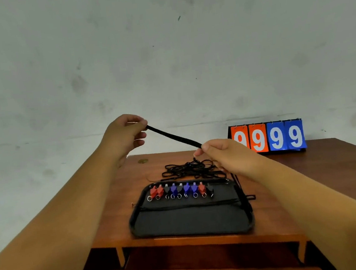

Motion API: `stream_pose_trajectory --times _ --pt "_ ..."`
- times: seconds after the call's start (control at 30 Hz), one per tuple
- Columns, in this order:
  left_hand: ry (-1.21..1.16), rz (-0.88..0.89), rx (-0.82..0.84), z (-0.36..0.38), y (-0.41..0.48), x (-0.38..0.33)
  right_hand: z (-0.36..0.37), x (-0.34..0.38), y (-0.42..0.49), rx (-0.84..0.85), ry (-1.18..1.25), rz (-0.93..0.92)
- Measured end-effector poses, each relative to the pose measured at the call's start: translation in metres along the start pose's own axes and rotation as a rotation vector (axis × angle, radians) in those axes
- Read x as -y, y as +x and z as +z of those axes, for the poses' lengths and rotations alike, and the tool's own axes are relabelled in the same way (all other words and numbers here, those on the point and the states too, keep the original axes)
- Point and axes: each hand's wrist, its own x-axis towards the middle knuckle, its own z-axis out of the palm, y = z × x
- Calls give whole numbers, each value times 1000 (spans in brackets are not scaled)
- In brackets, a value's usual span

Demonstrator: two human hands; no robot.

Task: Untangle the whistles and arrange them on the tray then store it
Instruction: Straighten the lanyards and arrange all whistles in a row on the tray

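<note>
A black tray [192, 222] lies on the wooden table near its front edge. Several whistles [179, 190], red, blue and black with metal rings, stand in a row along the tray's far side. A tangle of black cords [190, 169] lies on the table just behind the tray. My left hand [126, 135] and my right hand [224, 155] are raised above the table. Each pinches one end of a taut stretch of black lanyard [174, 137]. More cord hangs from my right hand down over the tray's right rim.
A flip scoreboard [267, 137] reading 9999 stands at the table's back right, against the wall. An open drawer [209, 262] juts out below the table's front edge. A small coin-like object [142, 161] lies at the back left of the table.
</note>
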Motion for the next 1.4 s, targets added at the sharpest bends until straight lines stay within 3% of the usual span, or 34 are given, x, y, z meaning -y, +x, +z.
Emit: stream_pose_trajectory --times 0.3,0.43,0.6,0.93,1.23,1.4 --pt "150 -108 5 -49 -47 97 3 -71 -25 23 -313 83" --pt "248 -109 -14 -60 -61 143 9 -109 -33 -95 -379 66" --pt "278 -114 -159 -63 -67 178 17 -139 -39 -288 -363 67" --pt "379 -125 -93 -58 -64 199 25 -161 -39 -417 -517 -45" --pt "367 -187 -9 -51 -66 205 22 -167 -36 -342 -534 64" --pt "370 -202 -32 -53 -66 206 22 -170 -37 -333 -391 169"
